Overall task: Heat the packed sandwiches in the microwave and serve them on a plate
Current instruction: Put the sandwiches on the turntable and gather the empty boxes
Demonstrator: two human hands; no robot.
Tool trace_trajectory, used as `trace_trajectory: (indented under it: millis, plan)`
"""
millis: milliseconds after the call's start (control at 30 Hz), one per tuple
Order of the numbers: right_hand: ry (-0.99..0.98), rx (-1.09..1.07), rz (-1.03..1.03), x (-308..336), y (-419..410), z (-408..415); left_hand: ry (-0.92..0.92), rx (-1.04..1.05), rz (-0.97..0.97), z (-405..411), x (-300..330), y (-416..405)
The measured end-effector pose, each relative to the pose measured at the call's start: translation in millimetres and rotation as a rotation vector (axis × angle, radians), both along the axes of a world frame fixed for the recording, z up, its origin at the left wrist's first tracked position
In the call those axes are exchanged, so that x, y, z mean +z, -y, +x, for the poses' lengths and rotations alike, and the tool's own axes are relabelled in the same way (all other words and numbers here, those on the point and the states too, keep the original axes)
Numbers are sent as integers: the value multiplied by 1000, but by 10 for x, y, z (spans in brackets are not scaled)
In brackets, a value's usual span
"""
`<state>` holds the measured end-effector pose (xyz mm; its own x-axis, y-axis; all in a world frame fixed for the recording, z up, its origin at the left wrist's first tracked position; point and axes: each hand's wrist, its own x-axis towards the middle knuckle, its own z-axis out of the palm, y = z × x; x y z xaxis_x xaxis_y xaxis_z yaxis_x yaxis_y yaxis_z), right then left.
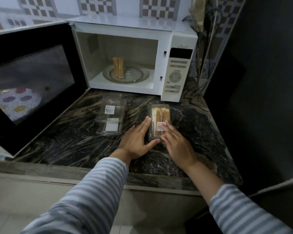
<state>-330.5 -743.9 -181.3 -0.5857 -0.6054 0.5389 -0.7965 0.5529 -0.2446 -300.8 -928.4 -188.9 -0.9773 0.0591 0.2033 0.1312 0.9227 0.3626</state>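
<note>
Dark marbled stone counter (74, 142) fills mid frame, pale front edge below it. Checker-pattern tiled wall (95, 5) along the top. Dark panel (260, 81) takes the right side; cables (210, 39) hang at upper right beside it.

One white microwave (132, 56), upper centre, standing on the counter. Its door (29, 78) is swung open to the left, black frame, mesh window. One glass turntable (126, 74) inside, with one sandwich (118, 67) of two slices standing upright on its left part.

Two clear plastic packs on the counter in front of the microwave. Empty pack (110, 114) at centre, white label on its lid, nothing inside that I can see. Full pack (159, 122) just right of it, well apart, lid closed, sandwich slices on edge inside, label on top.

One plate (17, 102) with coloured spots, seen through the door window at left; only partly visible.

Two hands, striped sleeves (95, 191) at the bottom. Left hand (137, 141): fingers straight, flat against the left side of the full pack, thumb along its near end. Right hand (176, 144): fingers straight, spread narrow, resting on the pack's lid over the label. Neither hand curls round it; the pack sits on the counter between them.
</note>
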Motion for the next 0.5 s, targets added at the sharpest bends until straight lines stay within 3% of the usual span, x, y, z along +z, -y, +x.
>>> trace_trajectory:
  millis: [100,200,333,500]
  plan:
    - [-27,-45,-132,-18,-42,-6,-10,2,93,0,76,-26]
    - [127,-248,-373,-58,-128,-24,-35,31,101,-41,228,-70]
    - [282,-422,-256,-96,-115,-94,-115,10,54,-122,520,-92]
    - [401,-418,-229,232,233,-199,-79,3,63,-315,873,-24]
